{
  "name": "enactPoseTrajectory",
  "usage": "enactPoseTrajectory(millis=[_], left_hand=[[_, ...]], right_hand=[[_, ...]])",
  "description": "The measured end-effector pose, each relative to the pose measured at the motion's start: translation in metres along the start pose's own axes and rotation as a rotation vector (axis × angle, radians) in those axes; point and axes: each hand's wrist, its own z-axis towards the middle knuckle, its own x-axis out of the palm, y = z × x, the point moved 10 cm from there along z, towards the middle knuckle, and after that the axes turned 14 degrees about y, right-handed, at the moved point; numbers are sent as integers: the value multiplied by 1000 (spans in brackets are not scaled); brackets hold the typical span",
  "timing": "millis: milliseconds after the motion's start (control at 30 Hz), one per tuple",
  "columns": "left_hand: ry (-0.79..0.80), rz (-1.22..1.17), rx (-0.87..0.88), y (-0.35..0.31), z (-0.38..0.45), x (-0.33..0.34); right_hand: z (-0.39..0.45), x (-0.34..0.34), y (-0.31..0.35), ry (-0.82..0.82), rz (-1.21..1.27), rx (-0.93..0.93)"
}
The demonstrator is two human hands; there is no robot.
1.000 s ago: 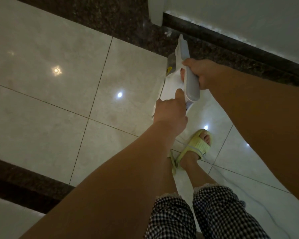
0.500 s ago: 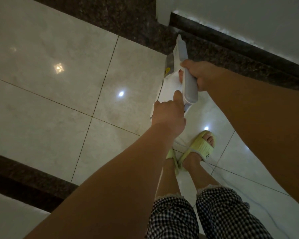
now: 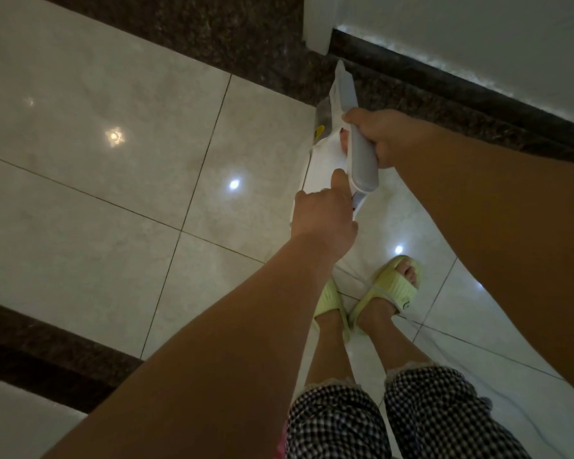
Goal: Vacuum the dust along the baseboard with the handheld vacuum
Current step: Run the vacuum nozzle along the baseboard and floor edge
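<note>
We are looking down at our own arms and feet. Our right hand is wrapping its fingers around the grey handle of the handheld vacuum, so that grip is clenched on it. Our left hand is grasping the back end of the vacuum's white body, with the thumb pressing on top. The vacuum is pointing toward 12 o'clock, and its thin nozzle tip is sitting on the dark stone strip of the floor, just beside the dark baseboard that is running off toward 3 o'clock under the white wall. There is a small yellow mark on the vacuum's side, but it is too small for us to read. At 6 o'clock we are standing in green slippers and checkered shorts. A thin white cord is lying on the tiles by our right foot.
</note>
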Motion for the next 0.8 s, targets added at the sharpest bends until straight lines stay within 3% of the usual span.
enactPoseTrajectory(millis=[800], left_hand=[[8, -102, -26, 9, 5, -4]], right_hand=[[3, 12, 13, 18, -40, -22]])
